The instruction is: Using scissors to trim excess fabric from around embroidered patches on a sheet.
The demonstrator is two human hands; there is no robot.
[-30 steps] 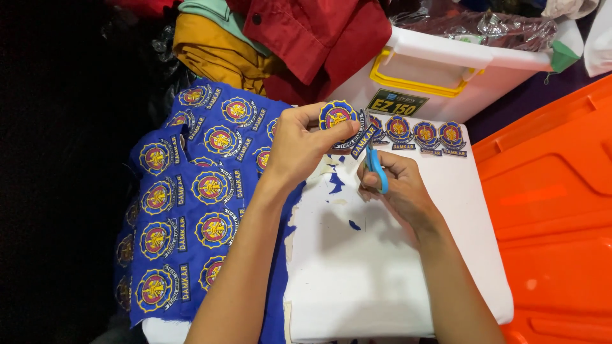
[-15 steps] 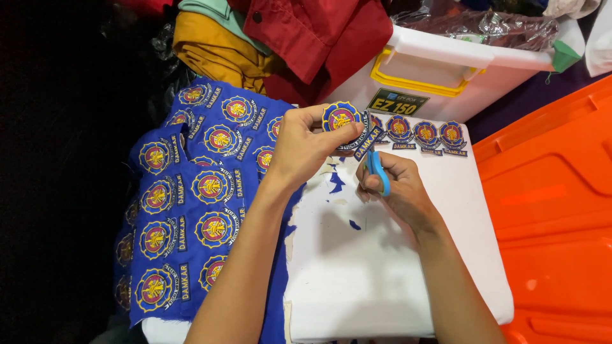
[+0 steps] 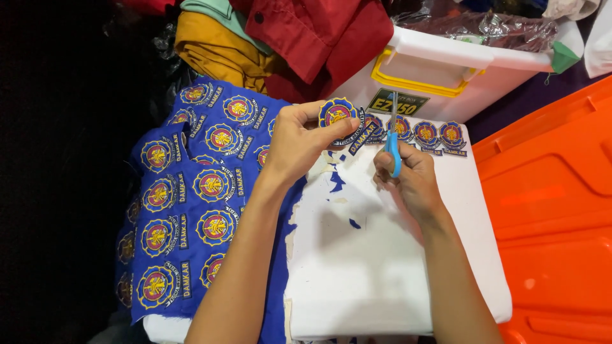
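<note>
My left hand (image 3: 299,140) pinches a round embroidered patch (image 3: 338,113), blue with a red and yellow centre, and holds it up over the white board (image 3: 382,267). My right hand (image 3: 411,178) grips blue-handled scissors (image 3: 393,143) with the blades pointing up and away, just right of that patch. A blue cloth sheet (image 3: 191,197) covered with several uncut patches lies to the left, under my left forearm. A row of cut patches (image 3: 427,135) sits at the board's far edge.
An orange plastic lid (image 3: 554,210) fills the right side. A white storage box with a yellow latch (image 3: 440,70) stands behind the board. Red, mustard and green garments (image 3: 274,38) are piled at the back. Small blue cloth scraps (image 3: 338,181) lie on the board.
The scissors have swung from pointing toward the patch to pointing upright, slightly to the right. My left hand still holds the patch in about the same place.
</note>
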